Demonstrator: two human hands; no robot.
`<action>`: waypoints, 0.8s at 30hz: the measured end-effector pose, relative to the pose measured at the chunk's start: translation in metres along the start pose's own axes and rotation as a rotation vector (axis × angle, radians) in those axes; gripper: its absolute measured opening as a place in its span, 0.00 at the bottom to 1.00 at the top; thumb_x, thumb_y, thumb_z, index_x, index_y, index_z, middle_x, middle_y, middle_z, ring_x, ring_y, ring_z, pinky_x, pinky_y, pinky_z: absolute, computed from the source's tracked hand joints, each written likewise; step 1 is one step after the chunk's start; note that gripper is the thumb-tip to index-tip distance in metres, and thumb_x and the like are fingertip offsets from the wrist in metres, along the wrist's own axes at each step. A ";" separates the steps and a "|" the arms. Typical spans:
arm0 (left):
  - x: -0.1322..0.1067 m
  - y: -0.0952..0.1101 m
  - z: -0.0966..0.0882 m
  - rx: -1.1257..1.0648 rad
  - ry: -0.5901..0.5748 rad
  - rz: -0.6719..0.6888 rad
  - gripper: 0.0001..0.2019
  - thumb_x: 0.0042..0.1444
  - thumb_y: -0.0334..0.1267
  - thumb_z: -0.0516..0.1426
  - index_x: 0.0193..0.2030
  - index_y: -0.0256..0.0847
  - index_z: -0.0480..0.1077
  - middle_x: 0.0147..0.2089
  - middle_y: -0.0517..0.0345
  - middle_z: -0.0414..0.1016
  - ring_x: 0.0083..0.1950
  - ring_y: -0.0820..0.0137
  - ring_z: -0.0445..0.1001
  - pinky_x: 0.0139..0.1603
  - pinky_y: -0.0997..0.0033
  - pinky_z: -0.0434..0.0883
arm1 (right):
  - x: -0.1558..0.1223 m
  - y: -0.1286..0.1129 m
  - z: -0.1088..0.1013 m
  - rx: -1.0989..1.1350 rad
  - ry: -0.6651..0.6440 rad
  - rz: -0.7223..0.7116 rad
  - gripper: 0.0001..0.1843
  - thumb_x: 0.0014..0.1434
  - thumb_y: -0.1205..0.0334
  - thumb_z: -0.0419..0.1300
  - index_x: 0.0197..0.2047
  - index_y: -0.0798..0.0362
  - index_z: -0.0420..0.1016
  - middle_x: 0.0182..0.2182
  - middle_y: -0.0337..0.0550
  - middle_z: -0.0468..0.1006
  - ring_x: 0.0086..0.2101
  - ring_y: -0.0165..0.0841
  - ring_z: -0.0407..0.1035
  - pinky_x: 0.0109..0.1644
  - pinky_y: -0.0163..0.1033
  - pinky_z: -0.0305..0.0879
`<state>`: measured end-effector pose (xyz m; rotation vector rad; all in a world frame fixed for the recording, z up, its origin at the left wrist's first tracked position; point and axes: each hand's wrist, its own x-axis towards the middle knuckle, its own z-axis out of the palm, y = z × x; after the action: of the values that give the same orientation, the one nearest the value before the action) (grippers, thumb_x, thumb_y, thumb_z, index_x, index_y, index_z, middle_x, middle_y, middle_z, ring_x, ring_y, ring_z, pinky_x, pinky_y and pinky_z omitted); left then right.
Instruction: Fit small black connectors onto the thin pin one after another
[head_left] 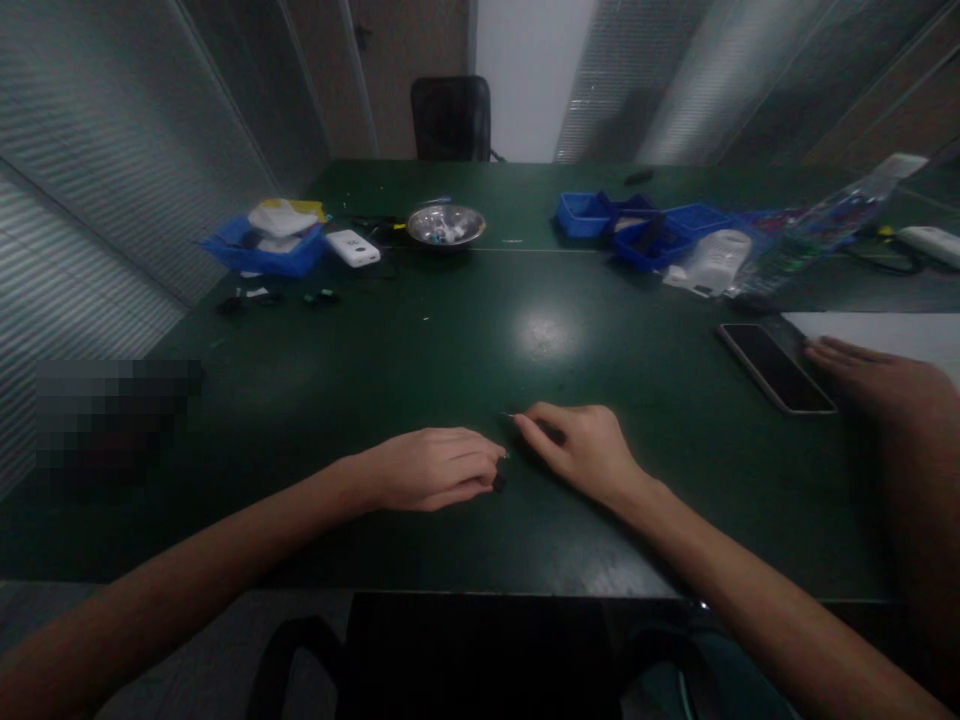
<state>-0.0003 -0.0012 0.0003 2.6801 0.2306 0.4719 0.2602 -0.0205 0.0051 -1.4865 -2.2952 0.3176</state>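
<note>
My left hand (439, 468) rests on the dark green table with its fingers closed on a small black part (499, 480). A bit of green shows at the top of that part; its exact kind is too small to tell. To the right of it, my right hand (581, 445) pinches a small thin pale piece (508, 414) between thumb and fingertips. That piece points left, just above the black part and apart from it. My fingers hide most of both pieces.
A co-worker's hand (885, 380) lies at the right beside a phone (778, 368). Farther back stand a metal bowl (445, 243) with small pieces, a blue tray (292, 262), a white device (354, 248), blue bins (583, 216) and a plastic bottle (832, 225). Small black parts (322, 298) lie left.
</note>
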 end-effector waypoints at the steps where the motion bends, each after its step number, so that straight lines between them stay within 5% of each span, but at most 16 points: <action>1: -0.001 -0.003 -0.001 0.031 -0.008 0.011 0.07 0.69 0.32 0.53 0.49 0.38 0.72 0.53 0.46 0.77 0.62 0.63 0.72 0.65 0.59 0.69 | 0.000 0.000 0.000 -0.006 -0.003 -0.001 0.22 0.71 0.47 0.51 0.38 0.50 0.81 0.25 0.38 0.79 0.23 0.28 0.69 0.31 0.35 0.56; 5: -0.019 -0.027 -0.019 0.142 -0.008 -0.089 0.09 0.70 0.33 0.52 0.51 0.37 0.72 0.55 0.46 0.76 0.61 0.62 0.72 0.64 0.57 0.69 | 0.000 -0.002 -0.002 -0.005 -0.023 0.005 0.23 0.72 0.47 0.50 0.39 0.50 0.81 0.24 0.38 0.78 0.23 0.29 0.69 0.31 0.35 0.57; 15: -0.139 -0.120 -0.104 0.416 0.220 -0.845 0.17 0.65 0.47 0.55 0.54 0.40 0.71 0.53 0.47 0.75 0.52 0.58 0.75 0.55 0.59 0.70 | 0.000 -0.005 -0.008 -0.001 -0.090 0.006 0.24 0.72 0.46 0.48 0.43 0.51 0.81 0.26 0.40 0.80 0.24 0.30 0.70 0.32 0.35 0.59; 19: -0.166 -0.123 -0.117 0.494 0.252 -0.968 0.18 0.64 0.45 0.56 0.55 0.38 0.70 0.54 0.49 0.74 0.53 0.61 0.73 0.57 0.64 0.67 | -0.001 -0.005 -0.008 -0.004 -0.084 0.004 0.24 0.72 0.46 0.48 0.42 0.51 0.81 0.25 0.40 0.80 0.24 0.30 0.70 0.31 0.35 0.59; 24: -0.167 -0.113 -0.120 0.485 0.282 -1.043 0.20 0.67 0.45 0.55 0.61 0.36 0.67 0.53 0.53 0.75 0.52 0.65 0.73 0.56 0.67 0.66 | -0.001 -0.003 -0.007 -0.006 -0.075 -0.010 0.25 0.72 0.45 0.48 0.42 0.51 0.82 0.25 0.40 0.79 0.23 0.29 0.70 0.30 0.35 0.59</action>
<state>-0.2089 0.1067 0.0070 2.4195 1.8799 0.4622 0.2606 -0.0230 0.0122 -1.4894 -2.3628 0.3695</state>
